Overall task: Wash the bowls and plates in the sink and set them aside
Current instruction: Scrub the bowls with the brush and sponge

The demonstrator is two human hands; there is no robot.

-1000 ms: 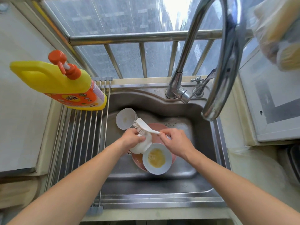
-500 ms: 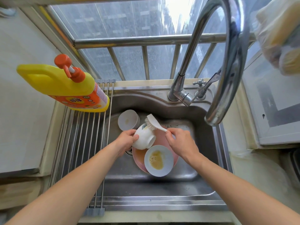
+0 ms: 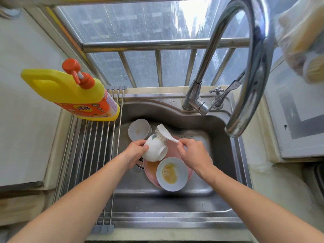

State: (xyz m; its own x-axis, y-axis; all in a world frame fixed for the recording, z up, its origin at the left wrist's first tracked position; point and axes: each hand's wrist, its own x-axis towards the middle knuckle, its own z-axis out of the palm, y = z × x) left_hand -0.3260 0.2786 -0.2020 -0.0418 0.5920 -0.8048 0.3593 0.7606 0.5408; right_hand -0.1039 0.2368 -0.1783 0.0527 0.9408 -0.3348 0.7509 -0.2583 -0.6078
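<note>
Likely slick and breakable, the glossy white ceramic bowl (image 3: 155,149) sits gripped by the left hand (image 3: 135,152) at its base, while the right hand (image 3: 192,153) pinches the white plastic dish brush (image 3: 164,133).

White bowls (image 3: 155,149) and brush (image 3: 164,133), pink plate (image 3: 152,172) — yellow bottle (image 3: 70,92), orange pump and label.

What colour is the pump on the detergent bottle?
Orange pump on the yellow plastic detergent bottle, head view.

I see the left hand (image 3: 135,151) has tipped the white bowl (image 3: 155,149) onto its side, and the brush (image 3: 164,133) now scrubs its outside.
</note>
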